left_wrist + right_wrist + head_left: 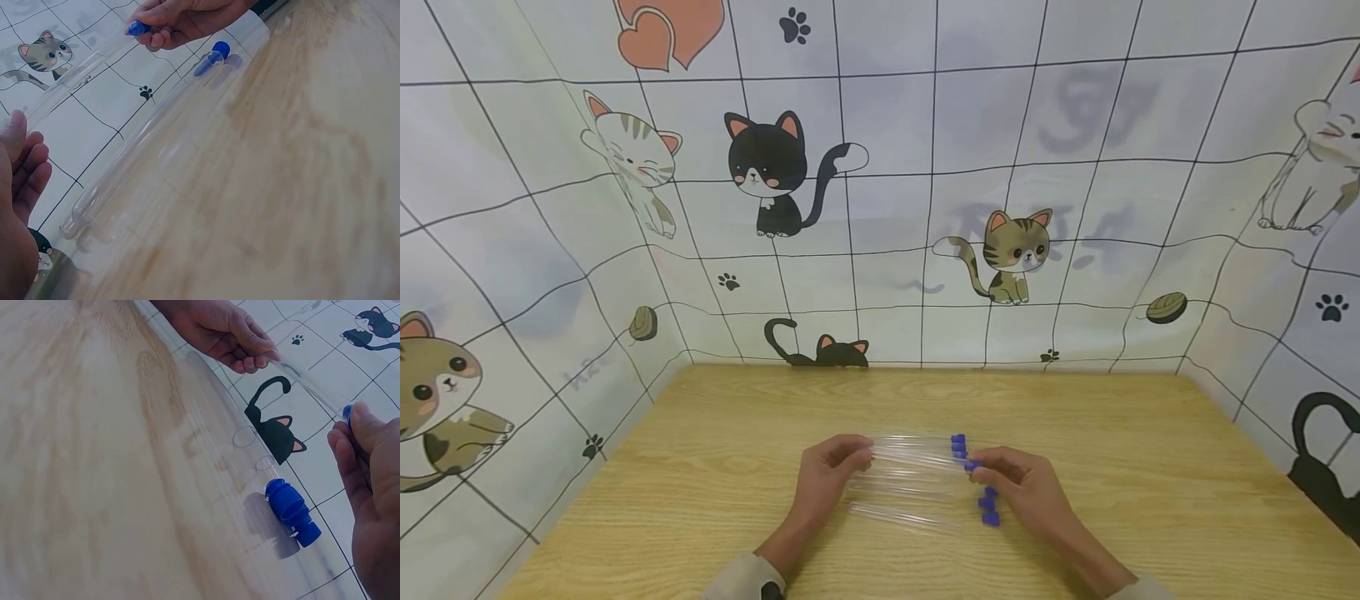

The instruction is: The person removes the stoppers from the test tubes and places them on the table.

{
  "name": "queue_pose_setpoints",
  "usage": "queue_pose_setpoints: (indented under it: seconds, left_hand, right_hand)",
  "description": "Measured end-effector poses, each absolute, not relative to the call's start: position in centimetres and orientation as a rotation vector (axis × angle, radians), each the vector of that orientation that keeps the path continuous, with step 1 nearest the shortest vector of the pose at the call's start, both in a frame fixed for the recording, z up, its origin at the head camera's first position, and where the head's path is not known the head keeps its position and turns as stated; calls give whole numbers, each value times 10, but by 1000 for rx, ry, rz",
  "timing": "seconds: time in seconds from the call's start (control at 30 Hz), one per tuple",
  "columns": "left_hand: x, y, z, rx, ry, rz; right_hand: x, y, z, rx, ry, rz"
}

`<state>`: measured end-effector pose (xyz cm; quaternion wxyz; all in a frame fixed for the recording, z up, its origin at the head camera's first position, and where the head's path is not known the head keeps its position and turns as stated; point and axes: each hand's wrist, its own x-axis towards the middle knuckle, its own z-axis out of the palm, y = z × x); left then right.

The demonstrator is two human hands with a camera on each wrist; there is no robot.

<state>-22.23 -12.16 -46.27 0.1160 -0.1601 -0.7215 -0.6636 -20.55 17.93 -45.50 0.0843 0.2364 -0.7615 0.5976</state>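
A clear test tube [917, 457] is held level above the table between both hands. My left hand [831, 475] pinches its left end between thumb and fingers. At the tube's right end my right hand [1026, 492] pinches a blue stopper [137, 28]; how far it sits in the mouth I cannot tell. Below, more clear tubes [902, 517] lie side by side on the table, with open mouths showing in the right wrist view. Loose blue stoppers [990, 518] lie to their right, near the right hand. Farther back, other blue stoppers [958, 442] sit at the right ends of tubes.
The wood-grain table [737, 417] extends around the tubes on all sides. A white cloth backdrop [895, 208] printed with cats and grid lines encloses the table at the back and both sides.
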Motion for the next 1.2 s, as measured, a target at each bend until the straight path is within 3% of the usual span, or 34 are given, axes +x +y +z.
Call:
queue_pose_setpoints:
  seconds: [0.37, 0.7, 1.2]
  left_hand:
    - [-224, -121, -464, -471, -2150, -1954]
    - [-208, -118, -439, -527, -2188, -1963]
    - [-205, -117, -437, -628, -2176, -2034]
  right_hand:
    - [-205, 182, -454, 716, -2254, 1764]
    - [-206, 183, -455, 544, -2305, 1698]
    - [-202, 178, -448, 414, -2266, 1558]
